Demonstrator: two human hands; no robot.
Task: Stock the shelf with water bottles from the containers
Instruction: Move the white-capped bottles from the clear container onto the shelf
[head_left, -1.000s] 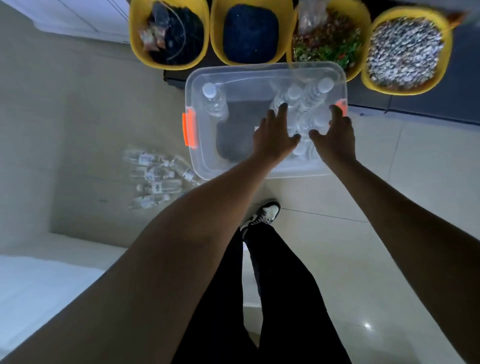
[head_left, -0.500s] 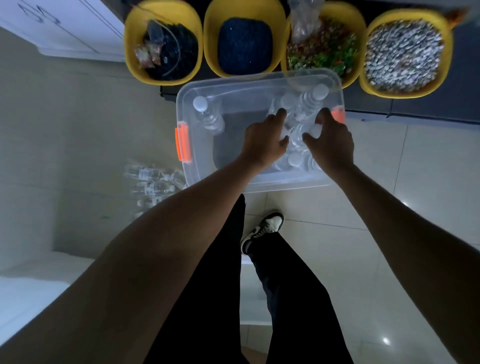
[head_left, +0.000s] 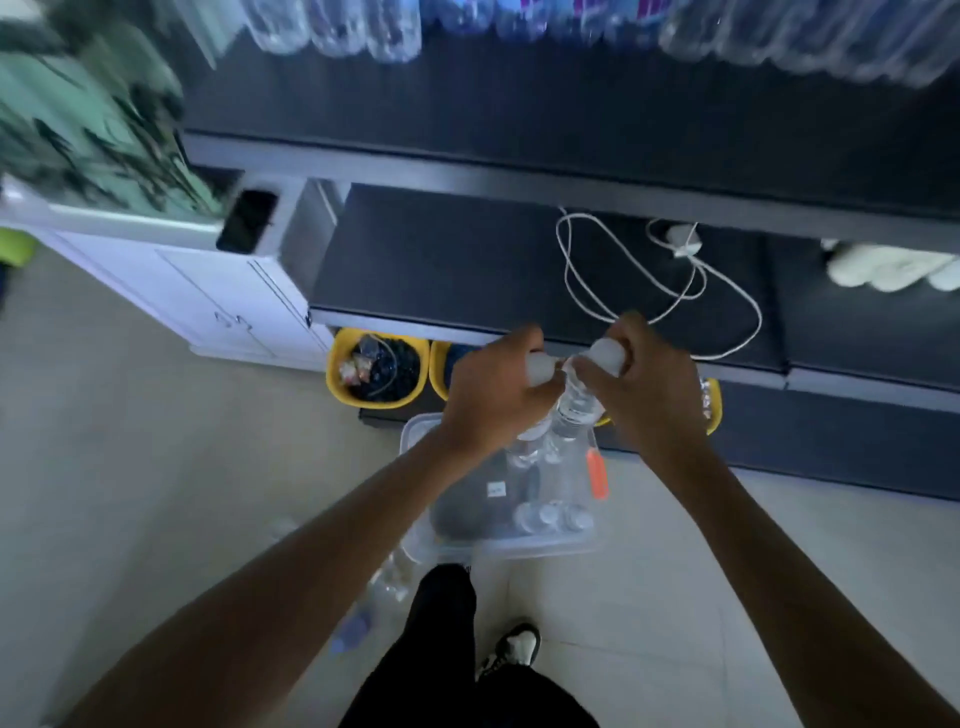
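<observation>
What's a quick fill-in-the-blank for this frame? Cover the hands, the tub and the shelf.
1. The left hand and the right hand each hold a water ____.
2. The clear container below the hands has a latch coloured ____.
3. The looped cable lying on the dark shelf is ____.
4. The bucket under that shelf is ____.

Missing words: bottle; orange; white; yellow.

Both my arms out front, left hand (head_left: 493, 389) and right hand (head_left: 644, 395) nearly touching, each clenched round the top of a bottle (head_left: 574, 405).
</observation>
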